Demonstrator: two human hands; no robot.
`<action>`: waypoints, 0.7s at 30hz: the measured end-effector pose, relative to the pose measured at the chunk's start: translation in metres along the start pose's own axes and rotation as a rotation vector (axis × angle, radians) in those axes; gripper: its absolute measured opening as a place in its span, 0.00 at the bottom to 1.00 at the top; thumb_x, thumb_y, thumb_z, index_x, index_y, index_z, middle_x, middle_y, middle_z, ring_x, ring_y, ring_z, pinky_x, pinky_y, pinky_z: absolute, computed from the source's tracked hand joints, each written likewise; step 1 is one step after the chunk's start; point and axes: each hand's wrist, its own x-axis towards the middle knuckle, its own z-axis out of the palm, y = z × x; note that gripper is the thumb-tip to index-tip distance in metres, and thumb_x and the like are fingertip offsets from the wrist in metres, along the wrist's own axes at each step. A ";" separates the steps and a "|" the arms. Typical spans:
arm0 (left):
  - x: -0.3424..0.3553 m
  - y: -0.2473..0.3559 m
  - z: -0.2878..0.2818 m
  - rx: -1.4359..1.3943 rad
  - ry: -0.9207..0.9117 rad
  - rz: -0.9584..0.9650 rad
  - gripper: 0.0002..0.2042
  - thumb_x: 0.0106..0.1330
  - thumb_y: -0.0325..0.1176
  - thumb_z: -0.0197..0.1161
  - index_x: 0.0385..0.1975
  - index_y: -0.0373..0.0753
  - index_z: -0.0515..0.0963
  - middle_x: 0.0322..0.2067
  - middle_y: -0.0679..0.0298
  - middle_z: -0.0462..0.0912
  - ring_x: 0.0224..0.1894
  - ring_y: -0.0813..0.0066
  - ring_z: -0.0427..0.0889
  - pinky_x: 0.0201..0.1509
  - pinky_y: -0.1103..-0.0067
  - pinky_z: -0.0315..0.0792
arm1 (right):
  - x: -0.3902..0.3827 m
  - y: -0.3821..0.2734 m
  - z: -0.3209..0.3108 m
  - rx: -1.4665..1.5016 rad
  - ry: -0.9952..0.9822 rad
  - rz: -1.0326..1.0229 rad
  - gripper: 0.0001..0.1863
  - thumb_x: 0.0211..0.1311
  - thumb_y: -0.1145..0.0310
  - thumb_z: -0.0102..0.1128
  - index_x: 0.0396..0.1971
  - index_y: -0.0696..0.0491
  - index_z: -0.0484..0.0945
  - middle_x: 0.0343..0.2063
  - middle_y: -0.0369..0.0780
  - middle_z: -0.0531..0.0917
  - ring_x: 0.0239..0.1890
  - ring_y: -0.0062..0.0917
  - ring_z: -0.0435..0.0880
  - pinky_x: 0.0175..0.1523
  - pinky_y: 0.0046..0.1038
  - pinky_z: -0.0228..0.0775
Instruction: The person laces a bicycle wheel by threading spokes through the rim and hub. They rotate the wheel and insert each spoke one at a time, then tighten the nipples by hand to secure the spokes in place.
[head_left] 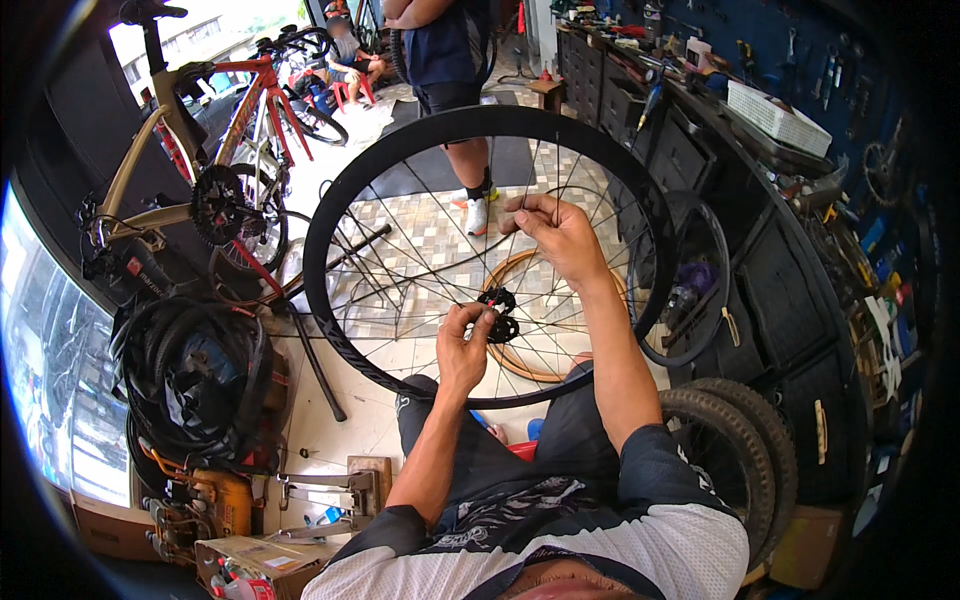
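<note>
Head view: left hand [462, 345] is pinching the black hub [499, 314] at the centre of a bare wheel [340, 200], thumb and fingers closed on it. Right hand [555, 232] is reaching higher up, fingertips closed on a thin spoke [557, 170] running toward the rim. Wheel is standing upright over the person's lap, between both forearms, rim black, no tyre on it.

Outward from there: a second wheel with a tan rim [520, 365] is lying on the tiled floor behind the hub. Another dark rim [718, 290] is leaning against the black cabinets [790, 330] on the right, and two knobby tyres [745, 455] are standing beside the person's right elbow.

Containers: a white slotted basket [778, 118] is sitting on the worktop, contents not visible. A cardboard box [250, 565] at lower left is holding small packets and cans, too blurred to sort. Coiled black tyres [190, 375] are hanging in a bundle at left.

Farther back, a tan bike [150, 170] and a red bike [262, 95] are standing by the window. Another person's legs [465, 160] are standing beyond the rim.
</note>
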 end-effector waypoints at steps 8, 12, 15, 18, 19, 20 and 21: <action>-0.003 0.018 0.007 -0.039 0.056 -0.020 0.11 0.61 0.33 0.82 0.34 0.35 0.85 0.34 0.62 0.87 0.37 0.70 0.84 0.46 0.72 0.76 | -0.002 0.008 0.005 -0.009 0.091 -0.042 0.06 0.71 0.73 0.71 0.37 0.56 0.81 0.30 0.36 0.87 0.34 0.17 0.86 0.47 0.21 0.76; -0.002 0.009 0.009 -0.101 0.068 -0.079 0.13 0.58 0.31 0.84 0.34 0.35 0.85 0.32 0.62 0.87 0.35 0.74 0.83 0.44 0.75 0.77 | 0.002 0.015 0.005 -0.048 0.121 -0.101 0.10 0.68 0.73 0.75 0.33 0.53 0.79 0.26 0.33 0.84 0.31 0.14 0.82 0.42 0.19 0.73; -0.001 0.009 0.008 -0.084 0.053 -0.052 0.13 0.59 0.31 0.83 0.33 0.33 0.84 0.31 0.63 0.87 0.35 0.75 0.83 0.44 0.76 0.77 | 0.001 0.009 0.008 -0.115 0.129 -0.096 0.11 0.67 0.72 0.77 0.32 0.52 0.78 0.26 0.32 0.84 0.30 0.13 0.81 0.41 0.18 0.72; -0.001 0.011 0.009 -0.137 0.057 -0.092 0.13 0.59 0.31 0.83 0.33 0.32 0.84 0.31 0.64 0.87 0.35 0.76 0.82 0.45 0.77 0.77 | 0.002 0.010 0.006 -0.170 0.135 -0.082 0.11 0.67 0.70 0.77 0.34 0.53 0.79 0.27 0.33 0.85 0.32 0.13 0.82 0.42 0.18 0.73; -0.001 0.011 0.009 -0.136 0.061 -0.094 0.13 0.59 0.31 0.83 0.33 0.32 0.84 0.31 0.64 0.87 0.35 0.77 0.82 0.45 0.77 0.77 | 0.003 0.009 0.006 -0.186 0.136 -0.078 0.11 0.67 0.69 0.77 0.36 0.54 0.80 0.27 0.33 0.86 0.33 0.13 0.83 0.43 0.18 0.73; 0.000 0.012 0.009 -0.135 0.066 -0.095 0.12 0.59 0.31 0.82 0.33 0.32 0.84 0.31 0.64 0.87 0.35 0.77 0.82 0.45 0.77 0.77 | 0.005 0.010 0.007 -0.183 0.208 -0.120 0.12 0.67 0.68 0.77 0.38 0.55 0.80 0.28 0.34 0.86 0.33 0.14 0.83 0.42 0.19 0.74; 0.001 0.012 0.008 -0.134 0.070 -0.097 0.12 0.59 0.30 0.82 0.33 0.32 0.84 0.31 0.64 0.87 0.35 0.77 0.82 0.45 0.77 0.77 | 0.009 0.011 0.009 -0.181 0.280 -0.162 0.13 0.67 0.67 0.77 0.40 0.57 0.81 0.28 0.34 0.86 0.32 0.16 0.84 0.41 0.20 0.75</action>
